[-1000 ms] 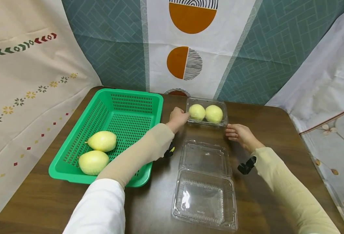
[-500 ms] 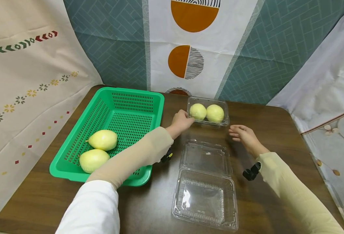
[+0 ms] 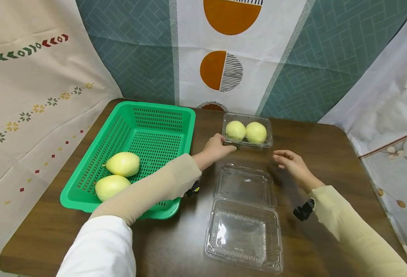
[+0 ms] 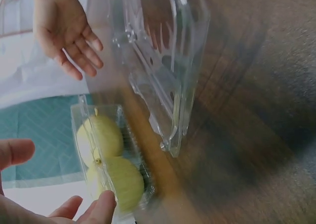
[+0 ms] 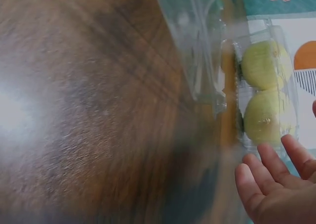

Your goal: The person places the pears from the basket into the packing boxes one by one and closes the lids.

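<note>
At the back of the table stands a closed clear plastic clamshell box (image 3: 247,143) with two pale yellow, short-stemmed fruits (image 3: 256,132) inside. My left hand (image 3: 215,148) is by its front left corner, fingers loose and holding nothing; in the left wrist view the fingertips (image 4: 106,204) overlap the box. To the right of the box, my right hand (image 3: 294,166) is held with relaxed fingers, a small gap away from it. A second clamshell box (image 3: 243,231) lies unfolded nearer to me, nothing in it, its lid (image 3: 245,185) toward the back.
A green perforated basket (image 3: 189,130) stands on the left; two more pale yellow fruits (image 3: 123,164) lie in its near left part, the lower one partly hidden by my left sleeve. Patterned cloths (image 3: 137,50) hang behind and beside the brown table (image 3: 314,146).
Both hands have drawn back from the filled box: the left has come off its left side toward me, the right has moved toward me and to the right. The box stays put.
</note>
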`<action>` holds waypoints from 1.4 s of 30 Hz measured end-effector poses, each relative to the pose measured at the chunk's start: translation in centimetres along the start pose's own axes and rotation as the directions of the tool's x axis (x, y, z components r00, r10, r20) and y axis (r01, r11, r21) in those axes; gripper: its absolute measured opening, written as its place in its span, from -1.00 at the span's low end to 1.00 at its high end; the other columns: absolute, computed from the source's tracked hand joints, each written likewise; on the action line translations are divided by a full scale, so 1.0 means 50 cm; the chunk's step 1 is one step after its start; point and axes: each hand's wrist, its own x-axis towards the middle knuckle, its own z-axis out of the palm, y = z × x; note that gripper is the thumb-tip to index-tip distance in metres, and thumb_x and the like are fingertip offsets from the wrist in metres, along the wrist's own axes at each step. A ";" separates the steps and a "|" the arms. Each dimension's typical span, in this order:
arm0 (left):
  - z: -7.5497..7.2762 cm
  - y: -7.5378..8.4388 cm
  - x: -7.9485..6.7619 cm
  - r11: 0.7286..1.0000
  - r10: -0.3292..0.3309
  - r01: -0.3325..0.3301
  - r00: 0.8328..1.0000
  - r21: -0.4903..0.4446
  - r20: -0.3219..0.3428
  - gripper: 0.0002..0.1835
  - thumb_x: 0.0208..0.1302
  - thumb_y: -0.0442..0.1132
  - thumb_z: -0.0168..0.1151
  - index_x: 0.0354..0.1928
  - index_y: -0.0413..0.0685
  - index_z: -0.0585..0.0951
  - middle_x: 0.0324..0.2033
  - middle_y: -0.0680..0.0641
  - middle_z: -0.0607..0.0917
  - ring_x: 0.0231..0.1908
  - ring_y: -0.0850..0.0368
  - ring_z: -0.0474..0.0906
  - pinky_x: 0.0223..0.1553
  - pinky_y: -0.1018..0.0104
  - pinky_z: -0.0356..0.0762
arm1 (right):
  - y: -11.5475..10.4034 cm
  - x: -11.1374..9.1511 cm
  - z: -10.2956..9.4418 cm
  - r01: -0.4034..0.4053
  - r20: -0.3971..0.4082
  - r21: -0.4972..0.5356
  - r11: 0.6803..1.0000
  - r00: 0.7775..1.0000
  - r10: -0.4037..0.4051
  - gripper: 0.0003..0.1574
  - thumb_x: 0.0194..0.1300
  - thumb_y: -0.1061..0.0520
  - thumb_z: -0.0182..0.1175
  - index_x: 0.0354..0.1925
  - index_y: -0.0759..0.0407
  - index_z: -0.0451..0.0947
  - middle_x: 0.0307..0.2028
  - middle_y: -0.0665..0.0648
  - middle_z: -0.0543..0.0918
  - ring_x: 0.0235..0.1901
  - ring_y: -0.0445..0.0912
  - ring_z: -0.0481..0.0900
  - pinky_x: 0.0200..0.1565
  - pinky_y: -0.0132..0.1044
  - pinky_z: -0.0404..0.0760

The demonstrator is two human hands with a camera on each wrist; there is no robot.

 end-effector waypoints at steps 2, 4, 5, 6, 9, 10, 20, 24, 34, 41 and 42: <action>0.000 -0.002 -0.008 1.000 0.005 -0.005 1.000 0.006 0.029 -0.35 0.20 -0.06 0.26 0.21 -0.30 0.32 0.17 -0.28 0.45 0.16 -0.09 0.41 0.18 0.09 0.39 | -0.001 -0.007 -0.002 0.021 0.014 -0.026 0.999 1.000 -0.020 -0.28 0.46 -0.07 -0.05 0.33 0.42 0.16 0.26 0.40 0.29 0.04 -0.21 0.43 0.19 0.02 0.38; 0.000 -0.003 -0.017 1.000 0.010 -0.011 0.998 0.002 0.057 -0.29 0.18 -0.03 0.28 0.25 -0.29 0.29 0.21 -0.29 0.42 0.20 -0.09 0.38 0.21 0.09 0.36 | -0.001 -0.014 -0.005 0.046 0.022 -0.068 0.997 0.999 -0.045 -0.30 0.46 -0.06 -0.05 0.32 0.41 0.18 0.25 0.40 0.31 -0.06 -0.39 0.41 0.15 -0.05 0.42; 0.000 -0.003 -0.022 1.000 0.015 -0.014 0.997 -0.005 0.070 -0.27 0.17 -0.03 0.28 0.27 -0.29 0.27 0.23 -0.29 0.40 0.21 -0.10 0.37 0.22 0.07 0.35 | 0.000 -0.018 -0.007 0.062 0.025 -0.085 0.994 0.998 -0.060 -0.31 0.46 -0.05 -0.04 0.32 0.41 0.19 0.24 0.40 0.32 -0.09 -0.45 0.39 0.13 -0.12 0.44; 0.001 -0.003 -0.027 1.000 0.022 -0.021 0.997 -0.014 0.078 -0.24 0.16 -0.02 0.29 0.28 -0.29 0.26 0.24 -0.29 0.39 0.22 -0.10 0.36 0.23 0.07 0.35 | -0.001 -0.021 -0.008 0.075 0.024 -0.100 0.992 0.997 -0.073 -0.32 0.45 -0.05 -0.03 0.31 0.40 0.20 0.23 0.41 0.34 -0.12 -0.49 0.39 0.10 -0.18 0.45; 0.005 -0.004 -0.040 0.999 0.035 -0.030 0.993 -0.042 0.110 -0.20 0.14 -0.01 0.31 0.32 -0.27 0.23 0.27 -0.29 0.35 0.22 -0.10 0.35 0.24 0.06 0.33 | 0.001 -0.029 -0.012 0.093 0.041 -0.144 0.985 0.995 -0.088 -0.32 0.44 -0.06 0.00 0.30 0.37 0.22 0.22 0.40 0.37 -0.11 -0.49 0.40 0.04 -0.30 0.43; 0.008 -0.004 -0.044 0.999 0.034 -0.029 0.992 -0.044 0.122 -0.19 0.14 -0.01 0.32 0.32 -0.25 0.23 0.28 -0.29 0.33 0.23 -0.10 0.34 0.25 0.05 0.33 | 0.002 -0.031 -0.012 0.099 0.050 -0.158 0.982 0.995 -0.092 -0.32 0.43 -0.06 0.01 0.31 0.37 0.23 0.22 0.39 0.37 -0.07 -0.44 0.41 0.04 -0.31 0.42; 0.035 0.008 -0.089 0.989 0.049 -0.073 0.983 0.131 0.178 -0.03 -0.01 0.03 0.44 0.37 -0.19 0.18 0.30 -0.25 0.28 0.31 -0.13 0.21 0.28 0.02 0.27 | 0.026 -0.056 -0.013 0.188 0.132 -0.219 0.957 0.978 -0.162 -0.37 0.40 0.03 0.08 0.29 0.33 0.24 0.28 0.36 0.33 0.22 0.29 0.32 0.12 0.10 0.42; 0.037 0.010 -0.103 0.976 0.051 -0.095 0.974 0.195 0.219 0.05 -0.07 0.03 0.49 0.40 -0.18 0.14 0.34 -0.25 0.24 0.35 -0.15 0.15 0.32 0.01 0.21 | 0.029 -0.065 -0.011 0.202 0.159 -0.206 0.957 0.972 -0.171 -0.37 0.39 0.05 0.10 0.31 0.29 0.24 0.31 0.35 0.30 0.26 0.32 0.26 0.15 0.29 0.31; 0.051 0.002 -0.142 0.903 0.069 -0.211 0.931 0.374 0.358 0.29 -0.20 0.12 0.55 0.47 -0.20 -0.03 0.45 -0.29 -0.01 0.44 -0.17 -0.05 0.39 0.01 0.06 | 0.038 -0.096 -0.004 0.260 0.222 -0.237 0.936 0.952 -0.209 -0.28 0.28 0.12 0.22 0.32 0.28 0.23 0.32 0.38 0.25 0.25 0.43 0.16 0.11 0.43 0.20; 0.057 -0.002 -0.177 0.716 0.015 -0.301 0.909 0.630 0.417 0.46 -0.41 0.29 0.56 0.45 -0.30 -0.04 0.45 -0.29 -0.03 0.45 -0.17 -0.08 0.40 0.00 0.03 | 0.055 -0.109 0.005 0.329 0.270 -0.228 0.916 0.925 -0.265 -0.13 0.10 0.23 0.37 0.32 0.32 0.22 0.31 0.41 0.26 0.28 0.39 0.11 0.18 0.39 0.11; 0.057 -0.002 -0.182 0.694 0.004 -0.306 0.906 0.652 0.422 0.48 -0.43 0.30 0.55 0.45 -0.30 -0.05 0.46 -0.29 -0.04 0.45 -0.17 -0.09 0.40 0.00 0.03 | 0.056 -0.110 0.006 0.341 0.278 -0.233 0.911 0.921 -0.273 -0.09 0.06 0.24 0.39 0.32 0.32 0.22 0.31 0.41 0.25 0.29 0.36 0.11 0.19 0.39 0.10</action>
